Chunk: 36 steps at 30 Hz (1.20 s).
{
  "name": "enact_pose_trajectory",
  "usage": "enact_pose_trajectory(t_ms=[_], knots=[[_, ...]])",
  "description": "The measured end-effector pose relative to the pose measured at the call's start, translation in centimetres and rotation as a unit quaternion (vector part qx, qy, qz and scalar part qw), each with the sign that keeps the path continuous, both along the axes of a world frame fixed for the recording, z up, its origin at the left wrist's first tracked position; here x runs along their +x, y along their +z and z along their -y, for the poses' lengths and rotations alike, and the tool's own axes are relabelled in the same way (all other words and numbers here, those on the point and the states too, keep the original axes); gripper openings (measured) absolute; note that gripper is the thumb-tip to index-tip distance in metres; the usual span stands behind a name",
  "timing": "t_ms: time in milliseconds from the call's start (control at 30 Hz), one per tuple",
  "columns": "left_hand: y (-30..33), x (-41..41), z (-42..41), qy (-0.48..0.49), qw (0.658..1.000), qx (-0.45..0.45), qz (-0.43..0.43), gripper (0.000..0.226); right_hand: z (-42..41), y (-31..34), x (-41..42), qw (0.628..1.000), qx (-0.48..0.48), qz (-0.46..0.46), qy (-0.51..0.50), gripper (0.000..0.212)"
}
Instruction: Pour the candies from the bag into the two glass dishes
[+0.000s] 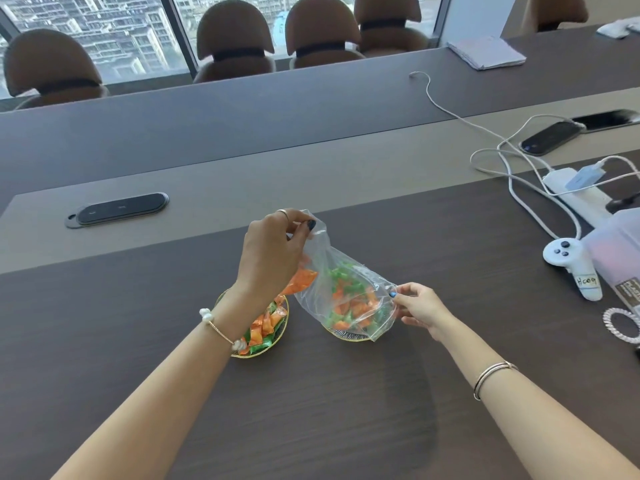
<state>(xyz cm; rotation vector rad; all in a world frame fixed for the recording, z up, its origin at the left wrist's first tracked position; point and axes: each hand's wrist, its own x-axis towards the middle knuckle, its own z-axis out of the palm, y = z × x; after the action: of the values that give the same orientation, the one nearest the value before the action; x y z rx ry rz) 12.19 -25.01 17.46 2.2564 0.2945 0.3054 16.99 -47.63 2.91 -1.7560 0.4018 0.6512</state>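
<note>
A clear plastic bag (323,268) hangs tilted above the right glass dish (346,336), with orange and green wrapped candies (349,303) seen through it. My left hand (273,251) pinches the bag's upper end, raised high. My right hand (420,308) pinches the bag's lower right corner beside the dish. The left glass dish (273,344), gold-rimmed, holds a heap of orange and green candies and is partly hidden by my left wrist. Whether the candies under the bag lie in the bag or in the dish I cannot tell.
On the dark table, a white controller (571,266) and a frosted plastic box (616,251) stand at the right, with a coil hair tie (621,323) nearer. White cables (512,174) and a power strip (575,195) lie behind them. A black socket cover (119,209) sits far left.
</note>
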Motion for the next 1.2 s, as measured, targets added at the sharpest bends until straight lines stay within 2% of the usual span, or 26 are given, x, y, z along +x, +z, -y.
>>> enact_pose_trajectory(t_ms=[533, 1200], knots=[[3.0, 0.5, 0.6, -0.016, 0.997, 0.062, 0.048, 0.023, -0.8, 0.1, 0.4, 0.999, 0.014, 0.022, 0.019, 0.010], [4.6, 0.4, -0.8, 0.023, 0.995, 0.053, 0.079, 0.020, -1.5, 1.5, 0.7, 0.992, 0.118, 0.046, 0.002, 0.004]])
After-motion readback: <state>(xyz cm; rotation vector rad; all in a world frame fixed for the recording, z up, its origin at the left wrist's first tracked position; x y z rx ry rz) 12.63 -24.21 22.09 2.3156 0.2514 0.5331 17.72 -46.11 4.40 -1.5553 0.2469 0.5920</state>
